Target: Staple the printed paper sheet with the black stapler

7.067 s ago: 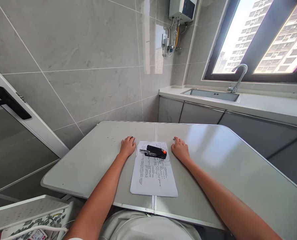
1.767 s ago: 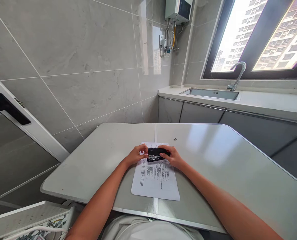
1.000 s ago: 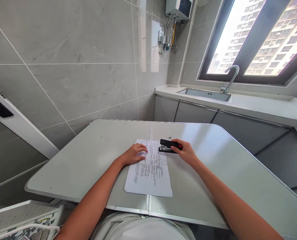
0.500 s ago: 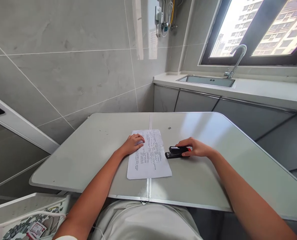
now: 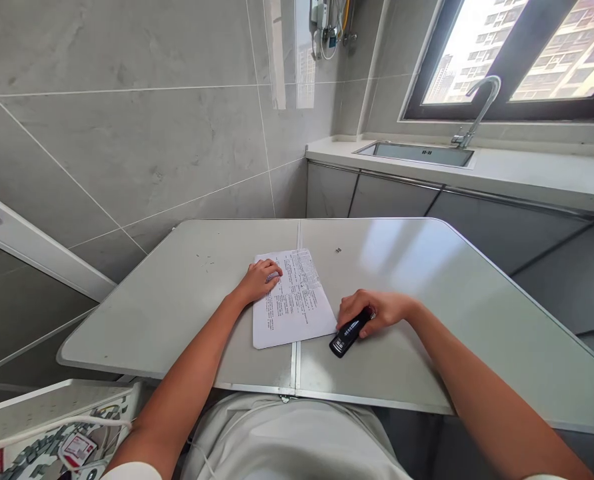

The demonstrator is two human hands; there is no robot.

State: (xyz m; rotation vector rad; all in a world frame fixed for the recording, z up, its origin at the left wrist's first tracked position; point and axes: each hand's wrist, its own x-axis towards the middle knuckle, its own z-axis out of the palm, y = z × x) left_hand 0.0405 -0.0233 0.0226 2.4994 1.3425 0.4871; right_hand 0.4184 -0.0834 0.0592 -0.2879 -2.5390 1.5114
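A printed sheet of paper (image 5: 291,303) lies on the grey folding table (image 5: 177,313), slightly turned. My left hand (image 5: 259,280) rests flat on the sheet's upper left part, fingers loosely curled. A black stapler (image 5: 345,333) lies on the table just right of the sheet's lower right corner, pointing toward me. My right hand (image 5: 377,310) is closed over the stapler's far end.
A small staple (image 5: 338,251) lies on the table beyond the paper. A counter with a sink (image 5: 417,153) and tap (image 5: 479,107) runs along the right under a window. A white box (image 5: 41,427) with cables sits low at left.
My right hand carried the stapler off the paper, to the right and then toward me, turning it. My left hand stayed on the sheet, which rotated a little.
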